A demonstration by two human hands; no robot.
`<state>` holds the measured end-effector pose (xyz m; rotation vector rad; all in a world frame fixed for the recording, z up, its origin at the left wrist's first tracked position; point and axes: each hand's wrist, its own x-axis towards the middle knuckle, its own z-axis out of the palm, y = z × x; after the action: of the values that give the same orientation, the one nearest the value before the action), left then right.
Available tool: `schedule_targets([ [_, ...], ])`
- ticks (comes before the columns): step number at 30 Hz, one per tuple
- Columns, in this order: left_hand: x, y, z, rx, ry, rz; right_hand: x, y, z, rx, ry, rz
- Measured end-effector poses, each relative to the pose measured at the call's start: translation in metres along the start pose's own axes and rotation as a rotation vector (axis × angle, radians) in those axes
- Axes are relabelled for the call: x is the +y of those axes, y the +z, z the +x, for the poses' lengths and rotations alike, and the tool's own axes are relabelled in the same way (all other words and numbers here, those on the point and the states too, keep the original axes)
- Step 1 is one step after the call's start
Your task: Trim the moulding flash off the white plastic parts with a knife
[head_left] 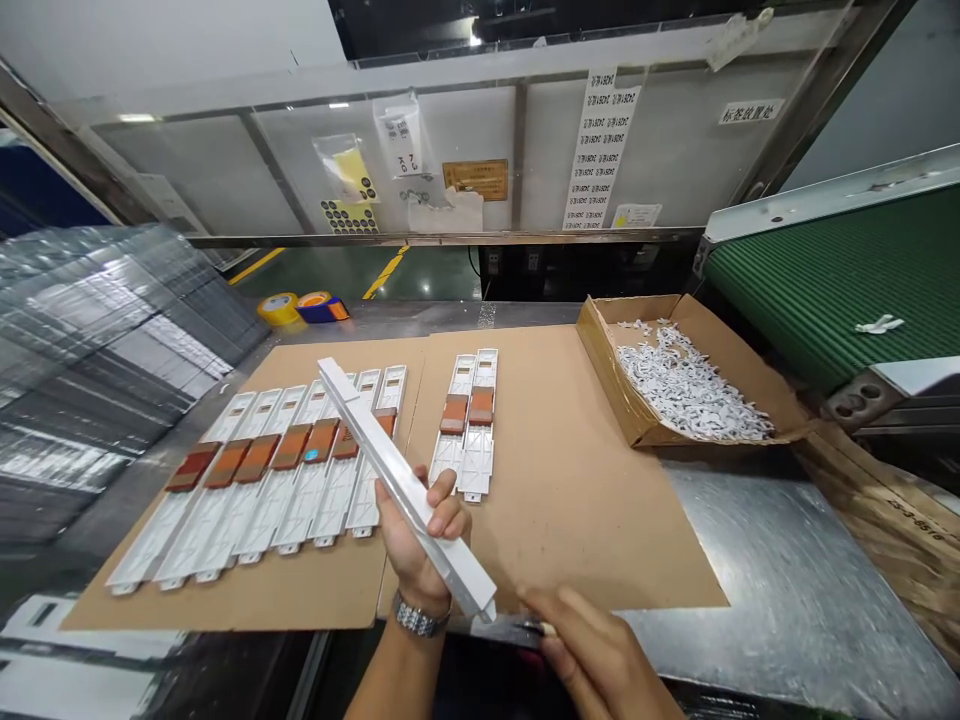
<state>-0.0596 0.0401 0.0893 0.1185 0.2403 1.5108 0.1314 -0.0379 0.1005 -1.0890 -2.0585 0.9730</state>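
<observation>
Head view: what sits furthest left?
"A blurred stack of see-through plastic sheets [112, 370], and past it two tape rolls [300, 308], one yellow, one orange and blue."

And on the cardboard [570, 510]?
"A row of seven white strips [255, 510] with brown-orange pads, long axes pointing away from the person and leaning a little. Just right of them, a pair of matching strips [472, 440] lies side by side."

Where's the white bar [405, 490]?
"Up off the cardboard, in the left hand [416, 530]. Its long axis runs diagonally: the far end points up-left over the row, the near end down-right toward the person."

How's that hand set?
"Cupped under the bar, fingers curled up around its edge, a metal watch [418, 618] on the wrist."

And the right hand [600, 650]?
"Low, just beside the bar's near end, fingers pinched on a small tool [541, 628] with a pale tip. I can't tell what kind."

Furthest right?
"A cardboard box [600, 345] of white scraps [690, 385], then a green conveyor belt [825, 280]."
</observation>
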Motion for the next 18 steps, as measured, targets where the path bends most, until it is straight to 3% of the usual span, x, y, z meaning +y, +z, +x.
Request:
schedule_targets([
  [7,-0.003,0.001,-0.005,-0.011,-0.037,-0.003,0.006,0.026,-0.003,0.094,0.182,-0.031],
  [18,-0.007,-0.002,-0.007,-0.014,-0.058,-0.018,-0.005,0.024,-0.001,0.010,0.326,0.009],
])
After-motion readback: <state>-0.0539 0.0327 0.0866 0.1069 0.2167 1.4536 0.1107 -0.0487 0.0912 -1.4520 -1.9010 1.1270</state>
